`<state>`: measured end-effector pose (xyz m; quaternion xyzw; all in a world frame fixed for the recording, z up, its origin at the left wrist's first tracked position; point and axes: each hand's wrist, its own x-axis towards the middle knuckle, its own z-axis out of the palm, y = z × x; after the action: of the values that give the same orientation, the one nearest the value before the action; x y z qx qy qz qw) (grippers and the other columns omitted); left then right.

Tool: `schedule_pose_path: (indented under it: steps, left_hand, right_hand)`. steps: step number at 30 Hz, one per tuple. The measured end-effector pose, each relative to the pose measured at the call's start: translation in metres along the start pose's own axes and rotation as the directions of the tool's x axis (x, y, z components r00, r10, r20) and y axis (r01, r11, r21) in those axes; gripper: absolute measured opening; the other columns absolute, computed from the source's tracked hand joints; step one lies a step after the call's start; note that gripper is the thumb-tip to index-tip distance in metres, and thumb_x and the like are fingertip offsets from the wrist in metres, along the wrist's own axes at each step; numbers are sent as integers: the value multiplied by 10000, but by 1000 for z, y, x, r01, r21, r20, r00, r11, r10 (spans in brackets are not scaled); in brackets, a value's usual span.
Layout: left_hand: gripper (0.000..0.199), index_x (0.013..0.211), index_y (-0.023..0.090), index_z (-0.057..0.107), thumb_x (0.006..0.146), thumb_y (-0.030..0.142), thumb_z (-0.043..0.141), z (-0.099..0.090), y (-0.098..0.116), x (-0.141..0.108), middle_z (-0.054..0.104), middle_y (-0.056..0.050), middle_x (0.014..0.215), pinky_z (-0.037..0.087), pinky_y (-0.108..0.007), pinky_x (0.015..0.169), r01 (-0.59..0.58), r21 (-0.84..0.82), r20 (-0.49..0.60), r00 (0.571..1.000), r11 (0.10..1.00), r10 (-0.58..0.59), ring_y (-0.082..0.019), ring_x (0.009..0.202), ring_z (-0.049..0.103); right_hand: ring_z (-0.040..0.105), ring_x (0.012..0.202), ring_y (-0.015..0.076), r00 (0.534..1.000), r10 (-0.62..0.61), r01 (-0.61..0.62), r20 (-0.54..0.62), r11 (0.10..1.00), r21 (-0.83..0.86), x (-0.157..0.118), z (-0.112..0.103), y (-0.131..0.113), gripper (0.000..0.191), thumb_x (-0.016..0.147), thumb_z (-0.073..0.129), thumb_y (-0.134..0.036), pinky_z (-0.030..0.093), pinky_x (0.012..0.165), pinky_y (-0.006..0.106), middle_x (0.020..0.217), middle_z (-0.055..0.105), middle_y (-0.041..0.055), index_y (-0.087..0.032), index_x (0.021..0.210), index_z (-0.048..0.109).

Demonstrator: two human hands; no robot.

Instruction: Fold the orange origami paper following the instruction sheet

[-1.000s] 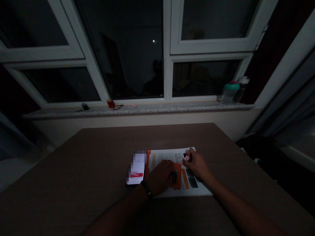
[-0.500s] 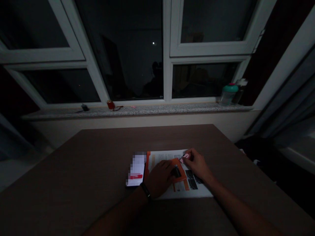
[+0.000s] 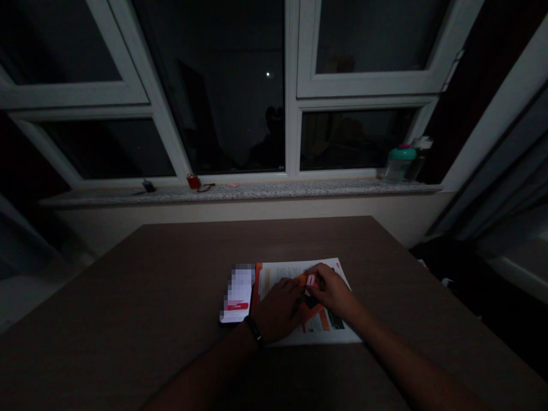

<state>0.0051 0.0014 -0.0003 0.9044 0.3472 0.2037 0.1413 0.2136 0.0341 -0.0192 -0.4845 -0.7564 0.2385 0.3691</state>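
My left hand point(image 3: 277, 308) lies flat, fingers stretched out, on an orange piece of paper or card point(image 3: 311, 314) with a dark picture. A black band point(image 3: 253, 330) circles its wrist. Pinched in my right hand point(image 3: 334, 290) is a small pink utility knife point(image 3: 310, 280) with a dark slot along its body. It is over the upper part of the orange piece, close to my left fingertips; its tip is too dark to make out. Underneath lies a white printed booklet point(image 3: 342, 337) with orange blocks and dark photos, partly covered by both hands.
Left of the booklet is a lit phone point(image 3: 238, 291), its screen partly blurred, on the brown table point(image 3: 171, 274). Beyond the table, the stone windowsill point(image 3: 265, 191) bears a red jar point(image 3: 193, 181), a small dark object point(image 3: 148, 186) and a teal-lidded bottle point(image 3: 400, 162).
My right hand has moved left with the pink utility knife, from the orange piece's upper right edge to over it, nearer my left fingers. My left hand has stayed in place.
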Motion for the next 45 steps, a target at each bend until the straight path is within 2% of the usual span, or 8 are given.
schedule_pose_path:
  steps: [8, 12, 15, 22, 29, 34, 38, 45]
  left_hand:
    - [372, 1279, 207, 513, 936, 80, 445, 0, -3, 3, 553, -63, 1316, 405, -407, 1050, 28, 7, 34, 999, 1000, -28, -220, 1183, 489]
    - [359, 1275, 212, 521, 942, 93, 457, 3, -6, 2, 558, -61, 1303, 407, -404, 1048, 63, 13, 19, 998, 998, -63, -216, 1191, 486]
    - [340, 1283, 194, 510, 944, 170, 512, 4, -6, 1, 532, -85, 1328, 402, -439, 1054, 108, 70, -3, 994, 992, -108, -242, 1211, 467]
    - [466, 1353, 216, 457, 910, 274, 592, 3, -7, -2, 463, -99, 1401, 393, -468, 1058, 137, 127, -27, 990, 982, -135, -283, 1264, 418]
    - [253, 1178, 197, 582, 929, 192, 533, 3, -11, 0, 553, -73, 1268, 411, -457, 1012, 206, 189, -74, 978, 960, -195, -271, 1154, 485]
    - [265, 1174, 191, 570, 914, 159, 530, 8, -15, 0, 538, -77, 1318, 385, -443, 1063, 201, 191, -83, 979, 961, -189, -259, 1224, 464]
    - [281, 1212, 173, 544, 933, 174, 507, 9, -15, -1, 539, -91, 1335, 369, -443, 1090, 175, 167, -74, 984, 970, -164, -254, 1262, 451]
    - [335, 1259, 188, 505, 931, 241, 551, 5, -10, -1, 525, -92, 1352, 397, -449, 1062, 129, 120, -69, 990, 984, -122, -261, 1234, 471]
  right_hand:
    - [594, 919, 218, 988, -50, 58, 146, 997, -51, -11, 9, -14, 244, 711, 710, -151, 446, 827, 326, 978, 635, 38, -214, 923, 606]
    - [595, 900, 214, 974, -106, 117, 203, 992, -45, -13, 8, -16, 253, 714, 730, -183, 447, 802, 313, 963, 635, 35, -220, 936, 616]
    - [583, 896, 214, 986, -82, 91, 146, 994, -61, -9, 7, -10, 276, 710, 717, -162, 447, 785, 310, 951, 622, 31, -220, 959, 613]
    - [582, 924, 202, 1000, -9, 10, 13, 999, -53, 0, 1, 2, 302, 755, 601, -120, 450, 818, 310, 982, 614, 41, -201, 1045, 580]
    - [585, 892, 201, 998, 59, -59, -3, 991, -123, 1, -18, 12, 259, 749, 553, -102, 447, 804, 308, 932, 602, 41, -185, 993, 577]
    - [564, 952, 219, 1000, 2, 0, 11, 982, -189, 2, -23, 24, 313, 731, 535, -40, 441, 852, 335, 979, 598, 68, -175, 1005, 604]
    - [540, 996, 242, 995, -94, 99, 35, 975, -200, 3, -26, 21, 317, 738, 547, -27, 426, 898, 375, 983, 627, 77, -185, 989, 659]
    - [538, 983, 246, 989, -136, 143, 49, 971, -190, 2, -26, 13, 138, 820, 606, -138, 409, 901, 406, 968, 639, 71, -212, 850, 719]
